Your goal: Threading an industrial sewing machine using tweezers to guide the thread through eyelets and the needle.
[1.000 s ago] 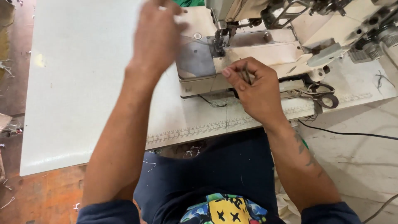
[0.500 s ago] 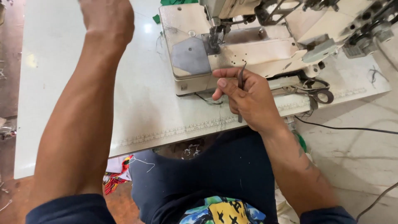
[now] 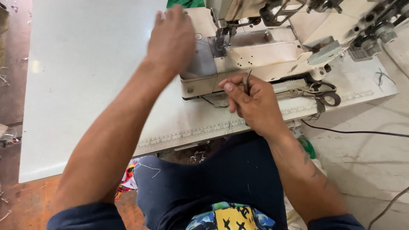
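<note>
My right hand (image 3: 253,102) is closed around thin dark metal tweezers (image 3: 248,81), tips pointing up, just in front of the cream sewing machine (image 3: 264,55). My left hand (image 3: 172,38) hovers over the machine's left end beside the metal bed plate (image 3: 200,64), fingers extended and close together, holding nothing that I can see. The needle and presser foot (image 3: 221,36) sit right of that hand. A thin thread hangs near my right hand over the table edge.
The white sewing table (image 3: 85,85) carries a printed ruler strip (image 3: 191,132) along its front edge. Scissors (image 3: 321,93) lie at the machine's right base. A black cable (image 3: 353,132) runs to the right. Colourful fabric scraps (image 3: 128,179) lie on the floor below.
My left hand has swung from far up and left back to the machine's left end. My right hand stays by the machine front with the tweezers, raised slightly.
</note>
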